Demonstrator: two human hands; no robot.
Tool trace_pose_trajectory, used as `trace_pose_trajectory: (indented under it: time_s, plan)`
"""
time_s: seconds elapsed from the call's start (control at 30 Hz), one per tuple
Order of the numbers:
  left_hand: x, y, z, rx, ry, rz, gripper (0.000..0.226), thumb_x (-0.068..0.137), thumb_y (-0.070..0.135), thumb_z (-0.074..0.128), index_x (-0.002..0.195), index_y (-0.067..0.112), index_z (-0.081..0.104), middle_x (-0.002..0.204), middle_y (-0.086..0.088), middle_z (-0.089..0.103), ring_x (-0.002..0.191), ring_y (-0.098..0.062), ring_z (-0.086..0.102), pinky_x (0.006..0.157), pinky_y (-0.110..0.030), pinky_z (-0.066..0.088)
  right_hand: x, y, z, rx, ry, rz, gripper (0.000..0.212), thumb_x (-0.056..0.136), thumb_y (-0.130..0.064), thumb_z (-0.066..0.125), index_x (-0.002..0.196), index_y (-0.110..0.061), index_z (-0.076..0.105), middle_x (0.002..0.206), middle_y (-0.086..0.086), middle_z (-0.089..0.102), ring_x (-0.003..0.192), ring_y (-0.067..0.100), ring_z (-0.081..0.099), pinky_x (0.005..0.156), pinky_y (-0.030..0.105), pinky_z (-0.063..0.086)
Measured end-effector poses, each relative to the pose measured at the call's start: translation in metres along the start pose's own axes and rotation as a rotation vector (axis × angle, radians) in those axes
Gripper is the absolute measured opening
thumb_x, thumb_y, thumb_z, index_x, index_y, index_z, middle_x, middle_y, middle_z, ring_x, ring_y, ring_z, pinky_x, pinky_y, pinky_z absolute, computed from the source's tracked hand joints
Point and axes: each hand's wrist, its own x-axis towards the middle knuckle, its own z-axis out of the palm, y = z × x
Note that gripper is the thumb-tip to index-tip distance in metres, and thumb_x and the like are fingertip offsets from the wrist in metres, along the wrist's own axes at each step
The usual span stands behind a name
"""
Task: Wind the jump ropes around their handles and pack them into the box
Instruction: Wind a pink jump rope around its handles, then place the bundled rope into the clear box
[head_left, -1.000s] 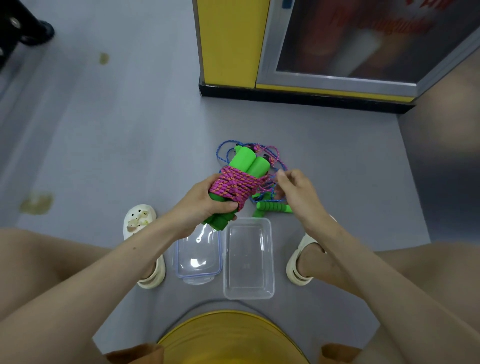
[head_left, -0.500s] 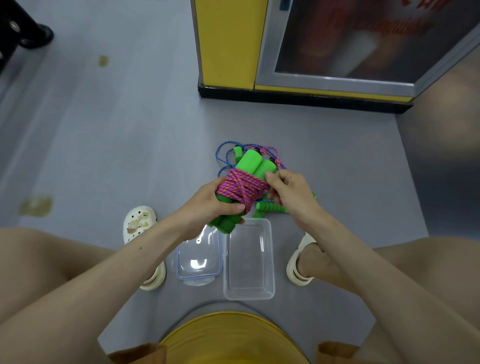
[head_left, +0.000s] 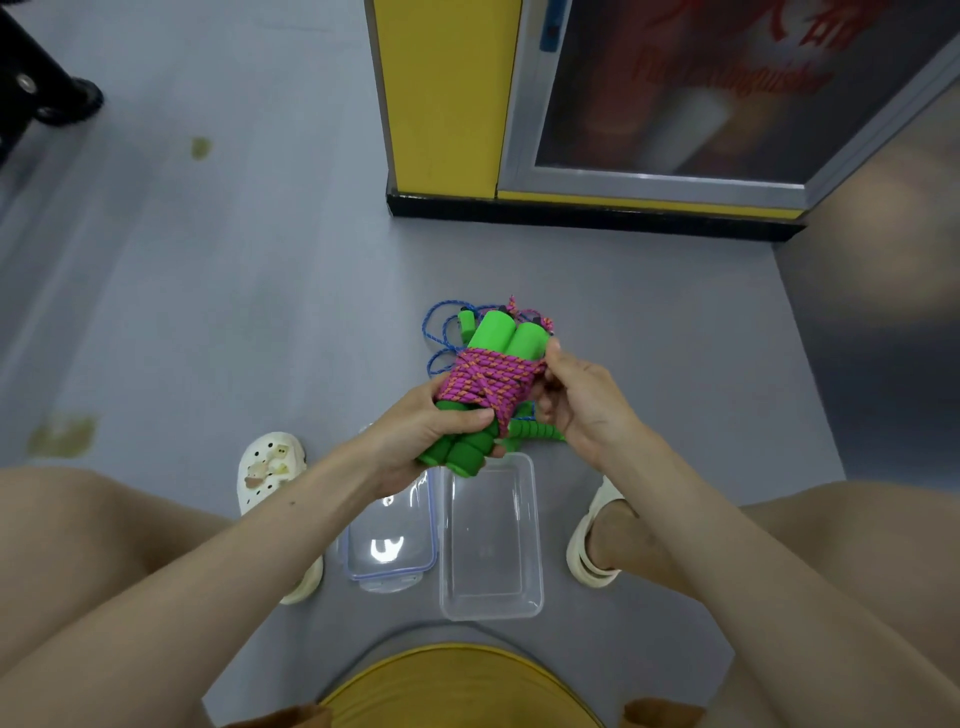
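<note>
A pink-and-orange jump rope (head_left: 488, 382) is wound around its two green foam handles (head_left: 506, 332), held above the floor. My left hand (head_left: 421, 436) grips the lower part of the handles. My right hand (head_left: 576, 400) pinches the rope at the right side of the winding, fingers curled against it. Behind and below lies a second jump rope, blue (head_left: 441, 332), loose on the floor with ribbed green handles (head_left: 535, 430). A clear plastic box (head_left: 491, 540) stands open on the floor below my hands, its blue-rimmed lid (head_left: 389, 540) beside it on the left.
My two feet in white sandals (head_left: 267, 467) (head_left: 592, 540) flank the box and lid. A yellow cabinet with a black base (head_left: 571, 213) stands ahead. A black wheeled stand (head_left: 47, 93) is at the far left. Grey floor lies around.
My right hand has moved left from beside the bundle onto the winding's right side. The bundle has stayed in my left hand, shifting slightly.
</note>
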Motion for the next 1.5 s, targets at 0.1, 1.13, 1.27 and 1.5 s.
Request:
trace_pose_trajectory:
  time_s: [0.1, 1.13, 1.27, 1.5]
  plan:
    - [0.002, -0.008, 0.004, 0.012, 0.019, -0.023, 0.049, 0.074, 0.017, 0.07, 0.121, 0.008, 0.055, 0.095, -0.019, 0.07, 0.079, -0.033, 0.069, 0.064, -0.034, 0.057, 0.004, 0.006, -0.005, 0.008, 0.022, 0.101, 0.044, 0.099, -0.03, 0.044, 0.06, -0.014, 0.037, 0.042, -0.001, 0.045, 0.034, 0.01, 0.037, 0.037, 0.018, 0.031]
    - [0.086, -0.213, 0.006, -0.007, 0.537, -0.349, 0.033, 0.091, 0.016, 0.062, 0.117, -0.004, 0.056, 0.1, -0.023, 0.066, 0.075, -0.029, 0.064, 0.067, -0.038, 0.054, 0.027, 0.142, -0.078, -0.995, 0.049, 0.492, 0.027, 0.099, -0.02, 0.044, 0.098, 0.002, 0.06, 0.119, 0.022, 0.059, 0.095, 0.027, 0.057, 0.076, 0.031, 0.047]
    - [0.11, -0.245, -0.008, -0.011, 0.554, -0.433, 0.033, 0.092, 0.01, 0.059, 0.121, -0.005, 0.054, 0.112, -0.025, 0.064, 0.09, -0.032, 0.063, 0.08, -0.041, 0.053, 0.041, 0.168, -0.081, -1.003, 0.107, 0.472, 0.033, 0.094, -0.012, 0.045, 0.116, 0.009, 0.058, 0.123, 0.026, 0.058, 0.114, 0.036, 0.055, 0.088, 0.034, 0.043]
    - [0.14, -0.272, -0.016, -0.041, 0.598, -0.496, 0.038, 0.09, 0.0, 0.06, 0.124, -0.005, 0.044, 0.117, -0.022, 0.06, 0.097, -0.03, 0.061, 0.081, -0.04, 0.052, 0.056, 0.201, -0.092, -1.073, 0.086, 0.446, 0.028, 0.095, -0.009, 0.042, 0.115, 0.003, 0.058, 0.123, 0.023, 0.059, 0.114, 0.036, 0.055, 0.087, 0.033, 0.042]
